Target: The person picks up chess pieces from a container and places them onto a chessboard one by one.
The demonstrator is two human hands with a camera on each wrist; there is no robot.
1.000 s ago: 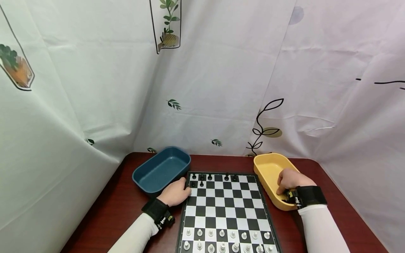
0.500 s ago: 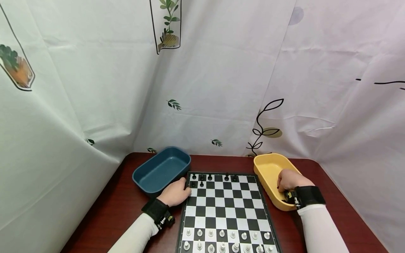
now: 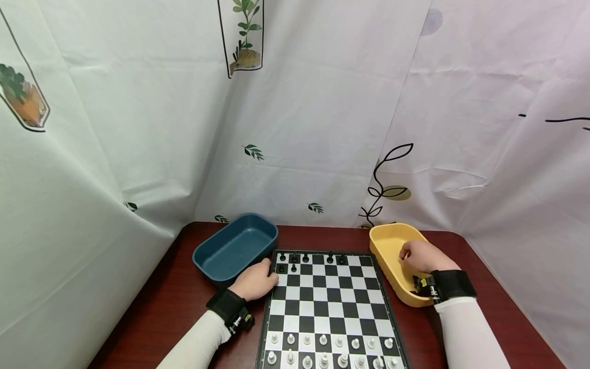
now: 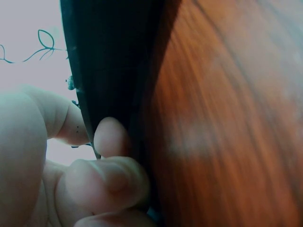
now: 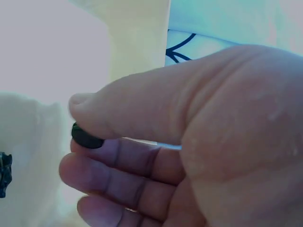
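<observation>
Yellow tray (image 3: 384, 245): under the right hand; another dark piece (image 5: 4, 174) lies in it, left of the fingers.
Blue tray (image 3: 232, 248): just beyond the left hand; nothing shows inside.
Right hand (image 3: 421, 258): over the yellow tray, thumb and fingers pinching a small black chess piece (image 5: 86, 138).
Piece's direction: mostly hidden; probably pointing into the palm, cannot tell.
Left hand (image 3: 255, 281): fingers curled, gripping the chessboard (image 3: 329, 307) at its far left edge, thumb on top.
</observation>
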